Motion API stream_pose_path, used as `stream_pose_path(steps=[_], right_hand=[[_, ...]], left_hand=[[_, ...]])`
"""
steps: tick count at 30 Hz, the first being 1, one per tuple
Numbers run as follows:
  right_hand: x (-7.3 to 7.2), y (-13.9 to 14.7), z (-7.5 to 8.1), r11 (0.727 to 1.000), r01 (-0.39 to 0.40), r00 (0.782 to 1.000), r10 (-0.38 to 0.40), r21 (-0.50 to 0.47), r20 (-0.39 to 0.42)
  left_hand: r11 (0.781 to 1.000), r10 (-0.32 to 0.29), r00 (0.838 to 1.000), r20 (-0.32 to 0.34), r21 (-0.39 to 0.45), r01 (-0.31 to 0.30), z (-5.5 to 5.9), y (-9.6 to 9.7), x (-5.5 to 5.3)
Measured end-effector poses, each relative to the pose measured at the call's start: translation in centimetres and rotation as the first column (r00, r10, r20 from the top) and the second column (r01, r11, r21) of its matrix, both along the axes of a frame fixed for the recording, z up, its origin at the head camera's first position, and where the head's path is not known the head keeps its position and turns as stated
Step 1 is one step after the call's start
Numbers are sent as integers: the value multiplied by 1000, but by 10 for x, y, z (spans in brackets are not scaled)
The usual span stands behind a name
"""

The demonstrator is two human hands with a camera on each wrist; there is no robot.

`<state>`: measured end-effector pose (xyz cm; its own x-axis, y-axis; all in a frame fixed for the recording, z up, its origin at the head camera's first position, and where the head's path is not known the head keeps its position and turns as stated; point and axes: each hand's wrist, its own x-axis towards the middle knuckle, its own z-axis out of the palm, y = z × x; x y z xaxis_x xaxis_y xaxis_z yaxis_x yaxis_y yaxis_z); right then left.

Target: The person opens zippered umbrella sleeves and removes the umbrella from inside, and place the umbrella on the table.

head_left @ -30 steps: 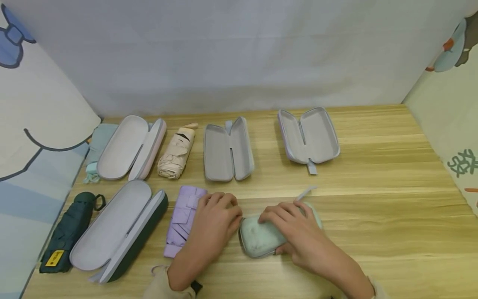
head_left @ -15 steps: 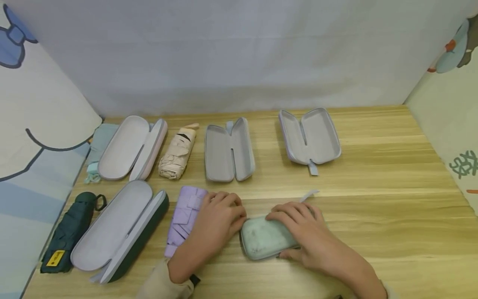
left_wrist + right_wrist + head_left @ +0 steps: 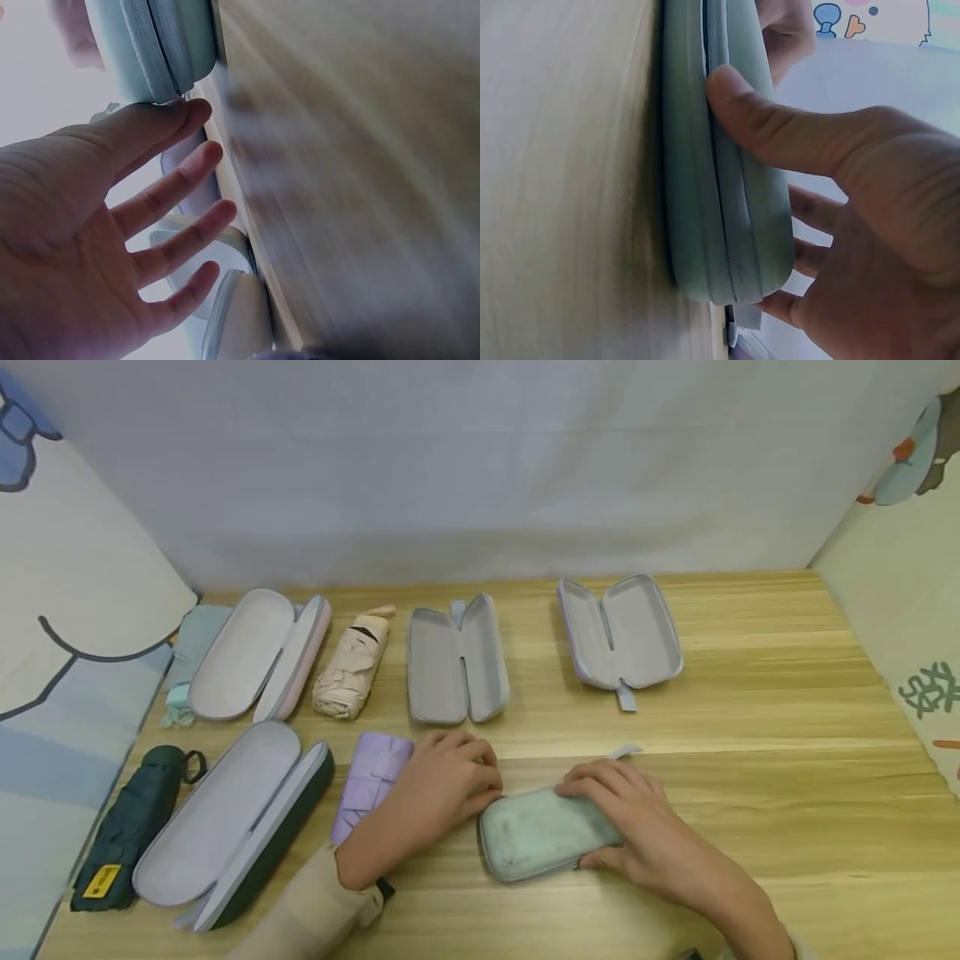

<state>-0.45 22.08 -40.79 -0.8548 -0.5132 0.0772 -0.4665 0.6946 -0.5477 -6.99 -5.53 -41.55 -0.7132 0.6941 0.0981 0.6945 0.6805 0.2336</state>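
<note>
A pale green zip case (image 3: 546, 833) lies flat on the table, its two halves together. My right hand (image 3: 645, 827) holds its right end. In the right wrist view the thumb (image 3: 780, 135) presses the zip seam while the fingers reach over the other side. At the case's far left corner, my left hand (image 3: 450, 777) has thumb and forefinger together at the zip, pinching what looks like the zip pull (image 3: 182, 96); the other fingers are spread. Beside that hand lies a purple folded umbrella (image 3: 373, 777), partly covered by the forearm.
Open cases stand about: grey (image 3: 457, 664), lilac-edged (image 3: 622, 635), pink (image 3: 251, 656) and dark green (image 3: 232, 827). Folded umbrellas lie among them: beige (image 3: 352, 668), dark green (image 3: 131, 831) and pale teal (image 3: 197, 652). A cloth wall (image 3: 480, 485) closes off the back.
My right hand has slid right along the case, baring more of its top. My left hand has shifted slightly right and away from me, staying at the case's corner.
</note>
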Motion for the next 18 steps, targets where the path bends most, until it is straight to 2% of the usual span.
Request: stream_pose_path(steps=[5,12,18], right_hand=[[3,2,-2,999,43,999,-44,-16,-18],[6,4,-6,978,198,979,-195,-62,50],[5,5,-5,981,190,982,-190,-44,20]], left_hand=[[999,-46,999,19,11,46,1,6,-6],[995,-98,994,45,16,97,0,14,-12],[993,-115,992,54,13,115,0,19,-15]])
